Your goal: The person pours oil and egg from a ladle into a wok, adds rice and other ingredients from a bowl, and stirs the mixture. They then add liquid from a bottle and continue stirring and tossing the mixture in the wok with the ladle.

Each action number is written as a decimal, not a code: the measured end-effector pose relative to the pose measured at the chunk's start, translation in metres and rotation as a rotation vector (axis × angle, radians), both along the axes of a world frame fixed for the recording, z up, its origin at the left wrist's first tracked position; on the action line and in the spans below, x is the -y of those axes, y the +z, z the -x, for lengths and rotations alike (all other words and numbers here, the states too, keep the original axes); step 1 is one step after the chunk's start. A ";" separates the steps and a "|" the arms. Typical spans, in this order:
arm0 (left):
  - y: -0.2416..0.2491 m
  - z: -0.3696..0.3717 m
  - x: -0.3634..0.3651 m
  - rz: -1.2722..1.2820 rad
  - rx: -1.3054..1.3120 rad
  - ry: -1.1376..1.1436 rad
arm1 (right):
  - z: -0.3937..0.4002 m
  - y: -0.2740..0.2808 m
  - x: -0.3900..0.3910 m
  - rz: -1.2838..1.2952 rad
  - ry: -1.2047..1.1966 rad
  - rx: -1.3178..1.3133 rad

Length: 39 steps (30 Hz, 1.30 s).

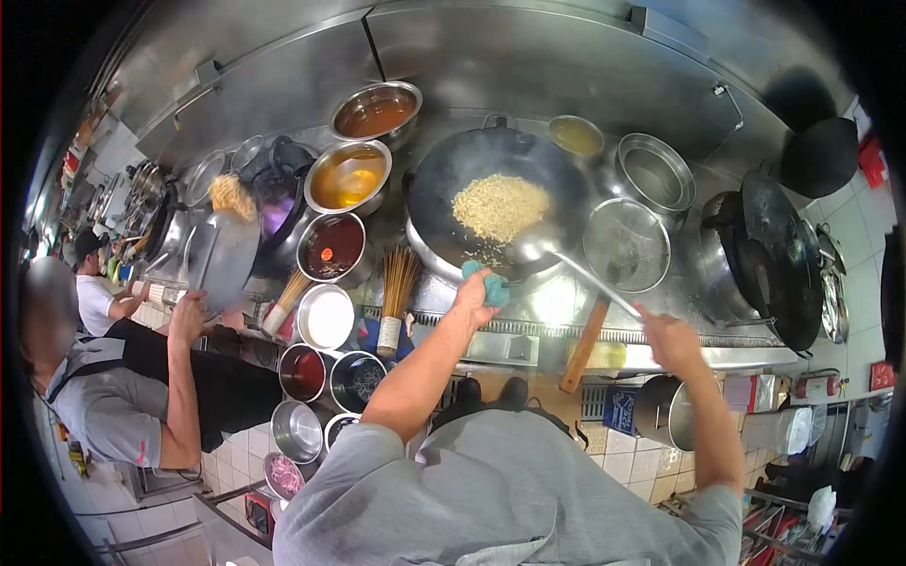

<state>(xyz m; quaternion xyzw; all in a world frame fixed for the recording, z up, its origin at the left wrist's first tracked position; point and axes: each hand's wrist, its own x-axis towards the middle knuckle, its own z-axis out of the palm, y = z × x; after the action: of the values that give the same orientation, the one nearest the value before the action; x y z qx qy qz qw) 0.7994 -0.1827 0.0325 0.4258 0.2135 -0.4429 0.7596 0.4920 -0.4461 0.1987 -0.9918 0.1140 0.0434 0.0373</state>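
Observation:
A large dark wok (444,179) sits on the stove in front of me, holding a heap of pale yellow food (500,208) that looks like fried rice. My left hand (477,294) is closed on a folded green cloth (485,281) at the wok's near rim. The handle beneath the cloth is hidden. In my right hand (672,341) is the long handle of a metal ladle (538,243). Its bowl end lies inside the wok, at the right edge of the food.
Steel bowls of orange broth (377,113), yellow oil (349,179) and dark red sauce (332,247) line the left. A bamboo brush (396,292) stands beside them. Right of the wok lies a round strainer (626,245) with a wooden handle. A co-worker (132,387) lifts another wok at left.

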 end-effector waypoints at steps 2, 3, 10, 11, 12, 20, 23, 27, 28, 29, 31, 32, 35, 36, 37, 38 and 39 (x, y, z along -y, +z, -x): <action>-0.003 0.000 -0.002 -0.003 0.007 -0.004 | -0.032 -0.061 -0.033 -0.107 0.040 -0.011; -0.001 0.001 -0.002 -0.015 0.008 0.001 | -0.054 -0.053 -0.071 -0.200 -0.015 -0.106; 0.026 0.046 -0.039 -0.024 -0.013 0.010 | -0.018 0.059 -0.132 -0.726 -0.032 -0.083; 0.096 0.066 -0.045 -0.031 -0.016 0.009 | -0.007 0.069 -0.125 -0.742 0.037 -0.026; 0.142 0.079 -0.051 -0.045 -0.030 0.013 | -0.014 0.076 -0.122 -0.692 -0.010 -0.077; -0.037 0.079 -0.054 0.062 0.019 0.011 | -0.104 -0.067 -0.124 -0.478 -0.236 0.211; 0.035 0.124 -0.085 -0.012 -0.030 0.022 | -0.064 -0.024 -0.128 -0.543 -0.237 0.219; 0.027 0.056 -0.039 0.071 -0.136 0.018 | -0.024 0.014 -0.124 -0.666 -0.175 0.103; 0.011 0.035 -0.025 0.085 -0.110 0.011 | -0.034 0.011 -0.124 -0.621 -0.187 0.060; 0.008 0.029 -0.021 0.073 -0.069 0.004 | -0.044 0.004 -0.125 -0.577 -0.204 0.015; 0.002 0.028 -0.014 0.057 0.013 -0.016 | -0.081 -0.046 -0.125 -0.484 -0.274 0.055; -0.007 0.041 -0.020 0.051 -0.008 -0.027 | -0.084 -0.056 -0.129 -0.500 -0.285 0.104; -0.019 0.094 -0.058 0.009 -0.042 -0.039 | -0.090 -0.040 -0.137 -0.524 -0.306 0.199; 0.000 0.107 -0.067 -0.030 -0.055 -0.034 | -0.075 -0.041 -0.137 -0.633 -0.291 0.282; 0.015 0.105 -0.068 -0.024 -0.068 -0.009 | -0.055 -0.047 -0.133 -0.742 -0.275 0.360; 0.027 0.104 -0.069 -0.019 -0.088 0.016 | -0.043 -0.048 -0.131 -0.853 -0.260 0.432; 0.032 0.106 -0.072 -0.019 -0.116 0.043 | -0.038 -0.029 -0.135 -0.973 -0.398 0.362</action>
<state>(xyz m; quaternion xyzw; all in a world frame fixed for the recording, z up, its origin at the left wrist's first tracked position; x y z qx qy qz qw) 0.6937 -0.1111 0.0645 0.4020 0.2707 -0.4483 0.7511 0.5304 -0.3115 0.1701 -0.8110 0.2578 -0.0882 0.5178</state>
